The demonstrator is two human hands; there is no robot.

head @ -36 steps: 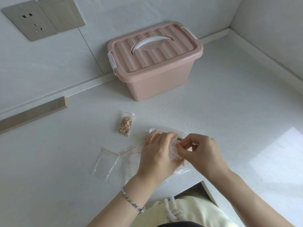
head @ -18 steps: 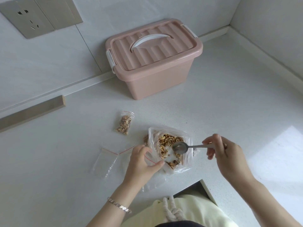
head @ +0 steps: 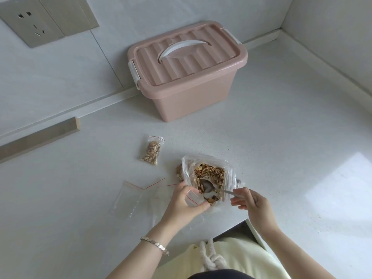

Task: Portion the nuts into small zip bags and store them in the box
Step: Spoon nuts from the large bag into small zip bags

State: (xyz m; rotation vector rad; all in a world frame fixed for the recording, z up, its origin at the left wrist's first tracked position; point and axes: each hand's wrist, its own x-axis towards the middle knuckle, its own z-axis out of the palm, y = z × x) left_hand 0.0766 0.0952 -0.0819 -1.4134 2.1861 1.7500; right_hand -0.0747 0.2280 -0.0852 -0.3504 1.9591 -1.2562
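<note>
- Head view: right hand (head: 254, 206) pinching spoon (head: 208, 186) handle, bowl down among nuts (head: 211, 173) inside open big bag (head: 229, 178), near counter (head: 281, 137) front edge.
- Left hand (head: 184, 203) gripping small zip bag (head: 193, 196) at big bag's mouth.
- Filled bag (head: 152, 151) mid-counter; empty bags (head: 126, 198) front-left.
- Pink box (head: 189, 97), lid on, at back edge.

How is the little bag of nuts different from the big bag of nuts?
The little bag is much smaller than the big bag. The big bag gapes open with a spoon in it, held by the right hand; the little bag lies alone, untouched. Both are clear plastic and hold brown nuts.
</note>
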